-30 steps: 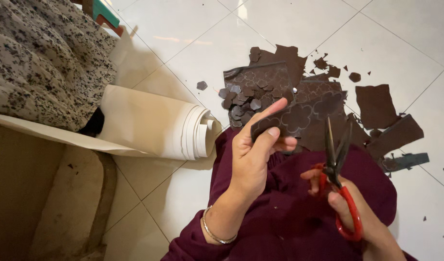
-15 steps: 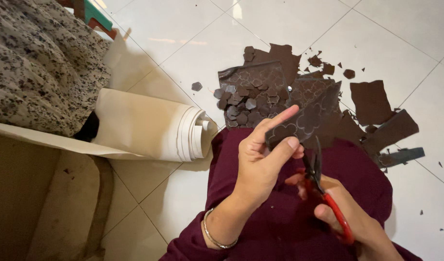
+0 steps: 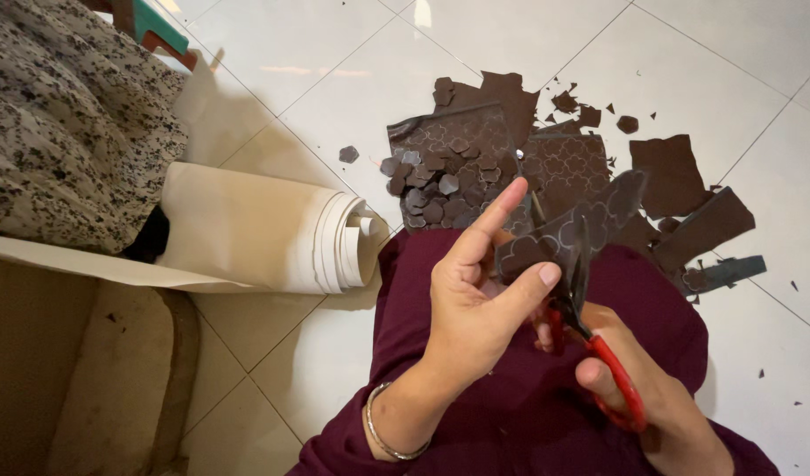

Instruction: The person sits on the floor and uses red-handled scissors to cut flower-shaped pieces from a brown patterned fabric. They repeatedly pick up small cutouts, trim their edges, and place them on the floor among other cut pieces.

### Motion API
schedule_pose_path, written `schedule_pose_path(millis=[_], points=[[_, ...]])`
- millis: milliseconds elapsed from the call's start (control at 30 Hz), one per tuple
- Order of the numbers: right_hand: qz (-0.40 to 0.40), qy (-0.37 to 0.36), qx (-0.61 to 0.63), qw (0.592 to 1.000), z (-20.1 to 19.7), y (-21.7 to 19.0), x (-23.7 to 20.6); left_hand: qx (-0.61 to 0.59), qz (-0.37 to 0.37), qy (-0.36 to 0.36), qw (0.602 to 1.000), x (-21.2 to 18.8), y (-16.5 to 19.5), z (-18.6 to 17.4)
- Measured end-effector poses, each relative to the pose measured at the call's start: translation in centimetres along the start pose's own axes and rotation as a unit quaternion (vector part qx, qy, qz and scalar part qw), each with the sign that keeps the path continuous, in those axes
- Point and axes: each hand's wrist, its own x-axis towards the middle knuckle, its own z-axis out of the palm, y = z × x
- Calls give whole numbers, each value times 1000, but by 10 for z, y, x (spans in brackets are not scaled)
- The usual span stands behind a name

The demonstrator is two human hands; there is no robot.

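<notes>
A: Since the earlier frames the left hand point(image 3: 475, 300) has lifted and turned; its forefinger now points up and away, thumb pressed onto the near end of the patterned brown strip point(image 3: 568, 231). The strip has swung from flat-on to slanting up and to the right of that hand.

B: Scissors?

A: Red-handled scissors point(image 3: 590, 326) have closed in from the right. Blades now sit against the strip's lower edge, just beside the left thumb. Right hand point(image 3: 638, 397) is curled through the handles; blades look nearly together, though how far apart I cannot tell.

B: Meaning?

A: My reading: a cut along the printed outline is under way, strip rotated to feed the curve.

B: Edges, room?

A: Blade tips lie very near the left thumb, which is the tight spot. Beyond the hands, the pile of cut pieces point(image 3: 436, 181) and brown offcuts point(image 3: 674, 172) lie on the white tile floor point(image 3: 334, 79). Left of the left hand, a cream roll point(image 3: 272, 234). The maroon lap point(image 3: 511, 414) below gives open room.
</notes>
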Motion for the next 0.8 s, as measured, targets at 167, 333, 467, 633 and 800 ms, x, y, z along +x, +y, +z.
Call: schedule_pose_path(millis=[167, 333, 467, 633, 800], points=[[25, -2, 29, 999, 2, 3, 3, -11, -4, 5, 1000, -1, 4, 3], [37, 9, 35, 999, -1, 18, -5, 3, -8, 7, 1000, -3, 5, 4], [55, 17, 52, 997, -4, 23, -8, -5, 0, 0, 1000, -4, 5, 4], [5, 1, 72, 997, 3, -8, 5, -30, -5, -9, 1000, -5, 5, 5], [133, 87, 75, 984, 7, -35, -36, 41, 13, 2, 999, -5, 3, 3]])
